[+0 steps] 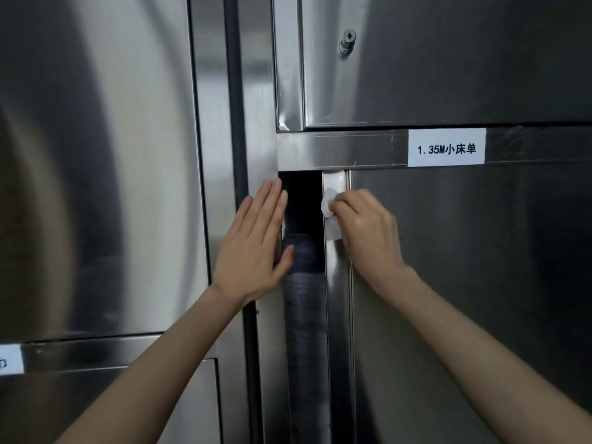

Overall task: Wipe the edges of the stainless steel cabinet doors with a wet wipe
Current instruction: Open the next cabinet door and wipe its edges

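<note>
A stainless steel cabinet door (464, 283) at lower right stands slightly ajar, leaving a dark gap (302, 219) on its left. My right hand (368, 225) pinches a white wet wipe (328, 208) against the door's bright left edge strip (336, 299), near its top. My left hand (253, 245) lies flat with straight fingers on the cabinet's upright frame (256, 123) just left of the gap. Both forearms reach up from the bottom of the view.
A white paper label (447, 151) is taped on the horizontal rail above the door. An upper door (448, 59) carries a small lock cylinder (347, 40). A large steel door (96, 155) fills the left, with another label (9, 360) at lower left.
</note>
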Tool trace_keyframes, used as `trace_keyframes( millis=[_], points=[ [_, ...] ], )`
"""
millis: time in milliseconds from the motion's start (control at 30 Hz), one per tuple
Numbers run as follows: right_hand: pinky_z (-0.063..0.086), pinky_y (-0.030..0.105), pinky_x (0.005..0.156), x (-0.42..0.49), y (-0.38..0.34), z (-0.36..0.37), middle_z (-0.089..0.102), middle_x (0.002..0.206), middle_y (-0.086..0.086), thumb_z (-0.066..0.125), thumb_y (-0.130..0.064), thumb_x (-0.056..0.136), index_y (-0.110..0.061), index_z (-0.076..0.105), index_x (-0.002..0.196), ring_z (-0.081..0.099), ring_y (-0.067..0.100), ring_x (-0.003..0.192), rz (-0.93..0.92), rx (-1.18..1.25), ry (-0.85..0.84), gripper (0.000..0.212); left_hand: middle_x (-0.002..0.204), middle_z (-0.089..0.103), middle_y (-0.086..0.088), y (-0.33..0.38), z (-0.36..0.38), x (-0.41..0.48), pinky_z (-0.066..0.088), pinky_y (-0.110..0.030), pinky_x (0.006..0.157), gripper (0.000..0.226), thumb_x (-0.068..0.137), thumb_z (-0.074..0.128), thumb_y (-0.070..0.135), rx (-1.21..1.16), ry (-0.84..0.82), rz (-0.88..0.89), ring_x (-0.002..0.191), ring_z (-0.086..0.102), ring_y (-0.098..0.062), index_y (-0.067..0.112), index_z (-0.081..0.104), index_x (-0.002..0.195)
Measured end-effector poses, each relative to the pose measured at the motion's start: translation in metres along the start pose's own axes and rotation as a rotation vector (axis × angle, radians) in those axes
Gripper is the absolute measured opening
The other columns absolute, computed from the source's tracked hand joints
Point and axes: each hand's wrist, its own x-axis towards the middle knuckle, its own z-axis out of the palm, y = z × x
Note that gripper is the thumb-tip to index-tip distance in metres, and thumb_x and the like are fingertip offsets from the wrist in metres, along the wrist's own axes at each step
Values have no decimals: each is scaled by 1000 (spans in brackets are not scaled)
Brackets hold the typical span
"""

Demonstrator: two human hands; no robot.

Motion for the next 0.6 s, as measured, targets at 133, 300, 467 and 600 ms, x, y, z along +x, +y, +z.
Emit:
trace_keyframes(
  millis=[133,300,467,600],
  points=[
    [48,32,52,26,-4,6,67,79,9,70,7,72,-2,67,78,60,28,70,102,50,143,11,160,16,-18,0,1,0,7,-38,123,71,95,36,38,-8,19,2,150,8,-25,-3,22,151],
    [47,32,46,-50,-15,12,66,81,7,71,9,74,-3,68,84,60,26,67,74,28,91,16,160,16,-17,-1,3,0,7,-37,123,71,95,36,38,1,37,5,150,9,-25,-3,22,151],
    [41,27,39,-45,-11,-2,63,71,3,85,7,56,-9,67,72,58,22,62,-11,-56,-89,29,159,17,-18,1,1,0,7,-37,123,71,94,38,37,-6,43,4,149,9,-25,-4,23,150],
    [36,23,38,11,-3,1,62,70,4,83,6,58,-7,65,68,57,25,63,47,-115,-2,25,160,17,-19,0,2,-1,8,-40,123,72,92,39,36,-6,43,5,150,9,-26,-4,22,150]
  ],
)
